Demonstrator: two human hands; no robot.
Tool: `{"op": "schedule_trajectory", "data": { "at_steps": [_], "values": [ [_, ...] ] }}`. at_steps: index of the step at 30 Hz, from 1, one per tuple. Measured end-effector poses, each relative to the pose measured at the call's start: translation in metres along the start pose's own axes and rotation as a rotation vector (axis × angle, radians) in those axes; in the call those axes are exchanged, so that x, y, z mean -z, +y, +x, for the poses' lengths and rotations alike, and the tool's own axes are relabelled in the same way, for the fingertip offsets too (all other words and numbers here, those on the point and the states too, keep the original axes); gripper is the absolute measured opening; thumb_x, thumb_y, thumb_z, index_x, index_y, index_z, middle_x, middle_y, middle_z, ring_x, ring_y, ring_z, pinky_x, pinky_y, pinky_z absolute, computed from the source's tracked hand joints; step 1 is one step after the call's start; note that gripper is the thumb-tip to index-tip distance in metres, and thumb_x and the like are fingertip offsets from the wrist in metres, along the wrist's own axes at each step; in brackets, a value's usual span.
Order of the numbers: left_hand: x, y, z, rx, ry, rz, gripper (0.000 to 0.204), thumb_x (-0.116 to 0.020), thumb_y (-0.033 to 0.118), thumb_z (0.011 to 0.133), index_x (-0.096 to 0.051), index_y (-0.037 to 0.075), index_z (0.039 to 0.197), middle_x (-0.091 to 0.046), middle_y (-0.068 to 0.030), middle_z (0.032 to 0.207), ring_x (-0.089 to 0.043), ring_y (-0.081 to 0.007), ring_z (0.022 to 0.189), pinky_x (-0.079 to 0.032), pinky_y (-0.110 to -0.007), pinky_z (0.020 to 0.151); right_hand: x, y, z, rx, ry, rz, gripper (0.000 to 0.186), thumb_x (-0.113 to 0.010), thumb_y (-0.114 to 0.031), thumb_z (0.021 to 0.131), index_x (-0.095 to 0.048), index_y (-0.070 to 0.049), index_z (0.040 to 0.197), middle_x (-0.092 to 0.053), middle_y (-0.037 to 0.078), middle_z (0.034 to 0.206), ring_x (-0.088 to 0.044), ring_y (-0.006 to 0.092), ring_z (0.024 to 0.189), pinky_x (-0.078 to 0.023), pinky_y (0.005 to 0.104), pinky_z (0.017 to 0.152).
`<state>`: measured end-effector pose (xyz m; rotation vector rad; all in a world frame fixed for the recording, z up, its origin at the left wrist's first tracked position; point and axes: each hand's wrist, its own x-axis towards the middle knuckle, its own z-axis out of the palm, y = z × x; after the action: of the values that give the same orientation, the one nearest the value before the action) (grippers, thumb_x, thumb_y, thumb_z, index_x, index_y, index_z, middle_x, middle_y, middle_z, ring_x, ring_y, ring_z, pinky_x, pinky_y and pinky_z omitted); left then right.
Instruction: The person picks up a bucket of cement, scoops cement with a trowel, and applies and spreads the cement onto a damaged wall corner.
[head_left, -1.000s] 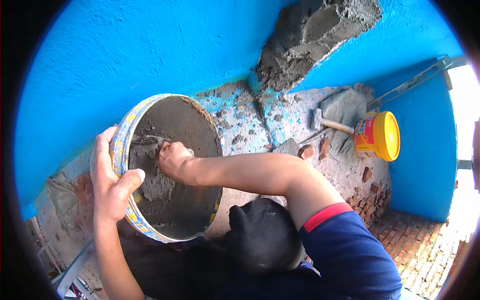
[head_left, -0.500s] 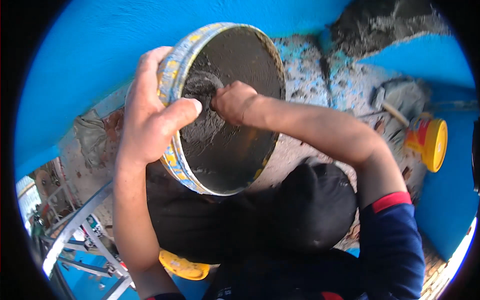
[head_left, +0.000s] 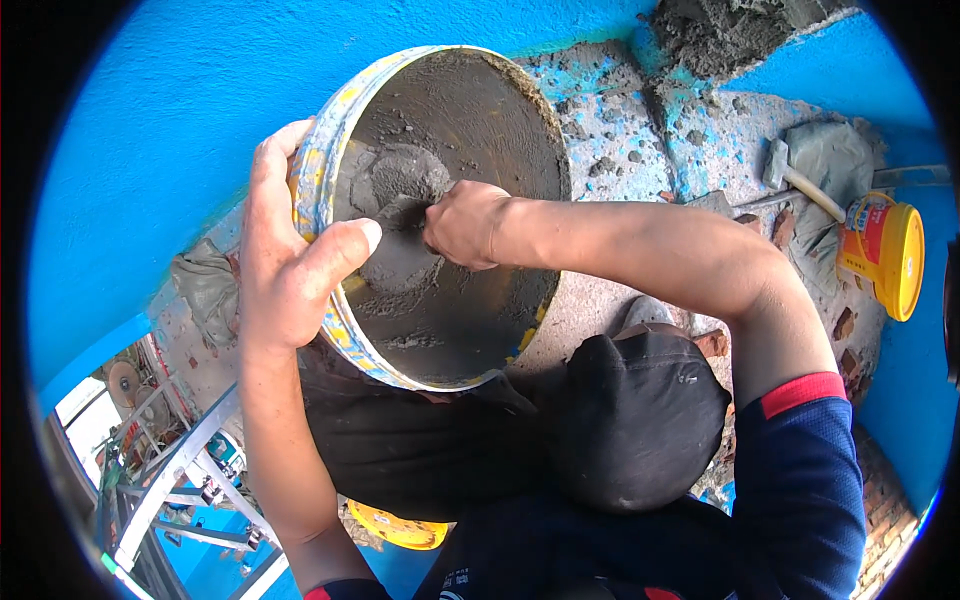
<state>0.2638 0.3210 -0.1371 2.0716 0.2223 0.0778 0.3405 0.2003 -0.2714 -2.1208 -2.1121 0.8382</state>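
A round bucket point(head_left: 313, 180) with a paint-smeared yellow, blue and white outside is tilted, its mouth facing me. Wet grey mortar point(head_left: 410, 168) lies inside and coats the inner wall. My left hand point(head_left: 285, 265) grips the bucket's left side, thumb over the rim and fingers around the outside. Inside the bucket, my right hand point(head_left: 465, 225) is closed in a fist around what looks like a trowel point(head_left: 400, 213). Only its mortar-covered blade shows against the mortar; the fist hides the handle.
A blue wall point(head_left: 200, 130) rises beyond the bucket. At the right lie a hammer point(head_left: 815, 192), a dark cloth point(head_left: 830, 150) and a yellow bucket point(head_left: 885, 260). Mortar point(head_left: 735, 40) sits at the upper right. A metal ladder point(head_left: 190, 455) stands lower left, near a yellow object point(head_left: 400, 526).
My right fist has dropped slightly within the bucket, and the mortar beside it is now gathered in a rounded lump. My left hand keeps its hold on the rim. The view has shifted slightly.
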Motion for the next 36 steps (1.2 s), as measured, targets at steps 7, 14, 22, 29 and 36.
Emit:
{"op": "schedule_trajectory", "data": {
  "at_steps": [7,14,22,29,36],
  "values": [
    [-0.005,-0.004,0.003,-0.025,0.018,0.032,0.069,-0.066,0.011,0.065,-0.044,-0.004,0.129,-0.051,-0.0137,0.121,-0.048,-0.0227,0.116,-0.036,-0.035,0.103,-0.040,0.016,0.004,-0.087,-0.120,0.386,0.040,-0.066,-0.029,0.078,-0.067,-0.002,0.107,-0.067,0.019,0.107,-0.062,0.0328,0.108,-0.051,0.0418,0.091],
    [-0.001,-0.010,-0.003,-0.100,0.076,0.108,0.073,-0.063,0.009,0.065,-0.039,-0.006,0.132,-0.047,-0.0171,0.125,-0.046,-0.0274,0.120,-0.033,-0.039,0.106,-0.047,0.005,-0.020,-0.210,-0.163,1.078,0.046,-0.071,-0.027,0.071,-0.064,0.002,0.105,-0.067,0.011,0.073,-0.063,0.0209,0.057,-0.050,0.0342,0.055],
    [0.011,-0.016,-0.009,-0.161,0.141,0.191,0.071,-0.063,0.009,0.063,-0.040,-0.005,0.129,-0.047,-0.0193,0.121,-0.047,-0.0336,0.118,-0.033,-0.040,0.107,-0.037,0.006,-0.063,-0.214,-0.148,1.143,0.025,-0.065,-0.023,0.076,-0.065,-0.005,0.093,-0.059,0.005,0.062,-0.057,0.0144,0.053,-0.044,0.0312,0.050],
    [0.020,-0.023,-0.010,-0.160,0.146,0.101,0.065,-0.062,0.009,0.063,-0.043,-0.004,0.124,-0.048,-0.0195,0.116,-0.048,-0.0362,0.115,-0.035,-0.039,0.103,-0.005,0.007,-0.108,-0.311,-0.160,1.153,0.033,-0.065,-0.021,0.074,-0.066,-0.003,0.101,-0.064,0.009,0.070,-0.062,0.0173,0.059,-0.049,0.0324,0.058],
    [0.029,-0.026,-0.018,-0.128,0.171,0.090,0.065,-0.064,0.011,0.063,-0.043,-0.004,0.123,-0.049,-0.0195,0.115,-0.049,-0.0363,0.114,-0.038,-0.039,0.101,-0.007,-0.012,-0.116,-0.376,0.133,0.611,0.032,-0.067,-0.027,0.074,-0.065,-0.002,0.093,-0.067,0.022,0.081,-0.067,0.0392,0.076,-0.053,0.0455,0.070]
  ]
}}
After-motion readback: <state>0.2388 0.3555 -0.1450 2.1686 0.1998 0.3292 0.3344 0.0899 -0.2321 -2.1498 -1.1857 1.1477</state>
